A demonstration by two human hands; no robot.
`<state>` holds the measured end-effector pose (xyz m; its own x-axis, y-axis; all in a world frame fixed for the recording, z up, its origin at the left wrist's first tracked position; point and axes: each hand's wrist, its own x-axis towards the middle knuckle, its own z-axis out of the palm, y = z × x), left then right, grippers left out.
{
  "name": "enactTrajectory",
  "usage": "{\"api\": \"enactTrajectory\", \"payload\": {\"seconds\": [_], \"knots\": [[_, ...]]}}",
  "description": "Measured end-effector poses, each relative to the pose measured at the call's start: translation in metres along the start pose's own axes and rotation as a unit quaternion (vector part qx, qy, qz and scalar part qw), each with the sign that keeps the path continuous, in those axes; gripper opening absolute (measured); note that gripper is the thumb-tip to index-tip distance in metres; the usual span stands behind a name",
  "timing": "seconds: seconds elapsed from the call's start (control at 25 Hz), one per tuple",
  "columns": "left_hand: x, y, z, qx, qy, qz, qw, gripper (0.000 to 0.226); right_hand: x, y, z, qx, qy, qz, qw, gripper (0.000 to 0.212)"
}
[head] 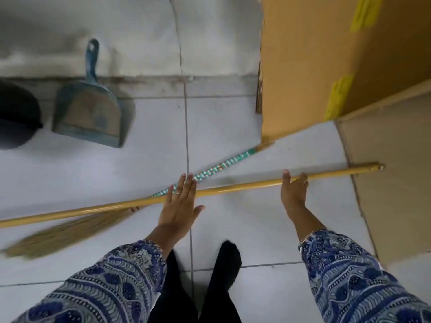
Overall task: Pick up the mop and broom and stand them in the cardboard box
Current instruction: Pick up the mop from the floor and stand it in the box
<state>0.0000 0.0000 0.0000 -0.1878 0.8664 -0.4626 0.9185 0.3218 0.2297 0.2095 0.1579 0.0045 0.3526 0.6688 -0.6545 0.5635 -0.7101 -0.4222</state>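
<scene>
A long yellow mop handle (245, 184) lies across the tiled floor from the left edge to the right; its mop head is out of view. Under it lies a grass broom (70, 231), bristles at the left, its green-and-white wrapped handle (224, 165) running up to the right toward the cardboard box (303, 66). My left hand (179, 206) hovers flat over the mop handle with fingers spread. My right hand (294, 190) reaches over the handle further right, fingers apart and curling at the stick, not closed on it.
A blue dustpan (91, 108) leans on the wall at the left, beside a dark round object (16, 115). The tall box stands at the upper right with yellow tape; a cardboard flap (396, 183) lies on the floor at right. My dark-trousered legs (210, 287) stand below.
</scene>
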Motion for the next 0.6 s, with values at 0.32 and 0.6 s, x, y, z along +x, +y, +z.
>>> {"api": "enactTrajectory", "payload": {"seconds": [0.32, 0.6], "knots": [[0.081, 0.018, 0.111, -0.052, -0.150, -0.014, 0.987, 0.044, 0.124, 0.085, 0.039, 0.262, -0.028, 0.210, 0.942, 0.048], [0.103, 0.018, 0.131, -0.133, -0.178, -0.045, 0.974, 0.018, 0.149, 0.100, 0.053, 0.336, -0.001, 0.222, 0.915, 0.025]]}}
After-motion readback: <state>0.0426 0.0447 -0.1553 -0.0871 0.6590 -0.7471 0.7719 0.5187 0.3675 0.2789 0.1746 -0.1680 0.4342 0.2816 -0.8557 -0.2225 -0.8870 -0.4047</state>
